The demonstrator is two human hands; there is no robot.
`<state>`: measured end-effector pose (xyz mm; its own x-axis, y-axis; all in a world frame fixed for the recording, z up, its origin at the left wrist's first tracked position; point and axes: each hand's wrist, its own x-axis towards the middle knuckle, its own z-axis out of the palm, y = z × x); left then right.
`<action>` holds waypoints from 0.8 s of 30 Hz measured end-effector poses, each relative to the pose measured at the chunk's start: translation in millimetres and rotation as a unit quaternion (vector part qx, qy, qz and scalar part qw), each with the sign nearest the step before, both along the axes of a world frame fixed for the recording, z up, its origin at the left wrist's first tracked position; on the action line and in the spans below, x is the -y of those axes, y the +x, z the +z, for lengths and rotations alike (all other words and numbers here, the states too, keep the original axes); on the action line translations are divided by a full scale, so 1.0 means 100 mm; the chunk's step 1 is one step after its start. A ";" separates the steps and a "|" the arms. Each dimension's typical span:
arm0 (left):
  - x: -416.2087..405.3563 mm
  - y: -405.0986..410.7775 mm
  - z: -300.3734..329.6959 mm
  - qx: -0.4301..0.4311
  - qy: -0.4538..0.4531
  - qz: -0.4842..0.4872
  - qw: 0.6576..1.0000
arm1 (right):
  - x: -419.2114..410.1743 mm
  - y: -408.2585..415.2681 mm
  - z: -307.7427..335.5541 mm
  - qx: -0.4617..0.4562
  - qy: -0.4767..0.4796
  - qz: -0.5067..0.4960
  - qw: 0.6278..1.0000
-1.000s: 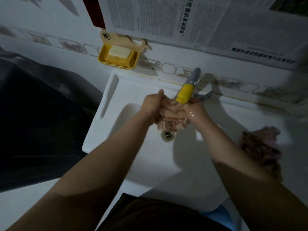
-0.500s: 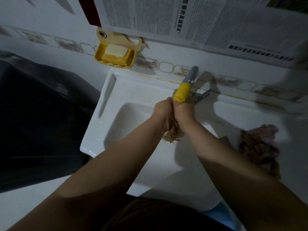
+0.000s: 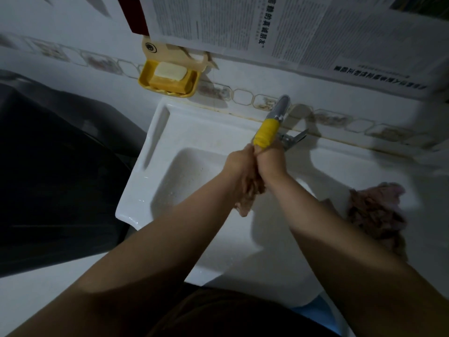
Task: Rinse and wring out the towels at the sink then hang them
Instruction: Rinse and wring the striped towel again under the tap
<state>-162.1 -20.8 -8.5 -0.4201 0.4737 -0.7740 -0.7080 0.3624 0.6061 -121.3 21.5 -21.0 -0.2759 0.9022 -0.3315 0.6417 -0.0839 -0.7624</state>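
Observation:
Over the basin of the white sink (image 3: 145,166), my left hand (image 3: 237,164) and my right hand (image 3: 271,161) grip one twisted pink towel (image 3: 247,198), pressed side by side. A wet end of it hangs below my wrists. The hands are right under the tap (image 3: 269,125), whose spout is wrapped in yellow. A second pink towel (image 3: 374,212) lies bunched on the sink's right ledge, apart from both hands.
A yellow soap dish (image 3: 167,79) with a bar of soap hangs on the tiled wall above the sink's left corner. Newspaper sheets (image 3: 279,27) cover the wall above. A dark object (image 3: 56,178) stands left of the sink.
My hands have closed together and turned the towel from a bunched wad into a tight twist. The drain that showed below them is now hidden. The view has shifted slightly.

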 end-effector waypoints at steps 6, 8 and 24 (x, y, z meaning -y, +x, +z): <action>0.03 -0.11 -0.04 0.009 0.036 -0.009 0.999 | 0.19 -0.06 0.05 0.022 0.033 0.035 0.999; 0.03 -0.03 -0.03 0.021 0.038 0.005 0.999 | -0.02 0.00 0.07 0.038 0.026 0.012 0.999; 0.37 -0.55 -0.14 0.119 0.115 -0.152 0.974 | -0.10 0.45 -0.25 -0.086 -0.244 0.108 0.960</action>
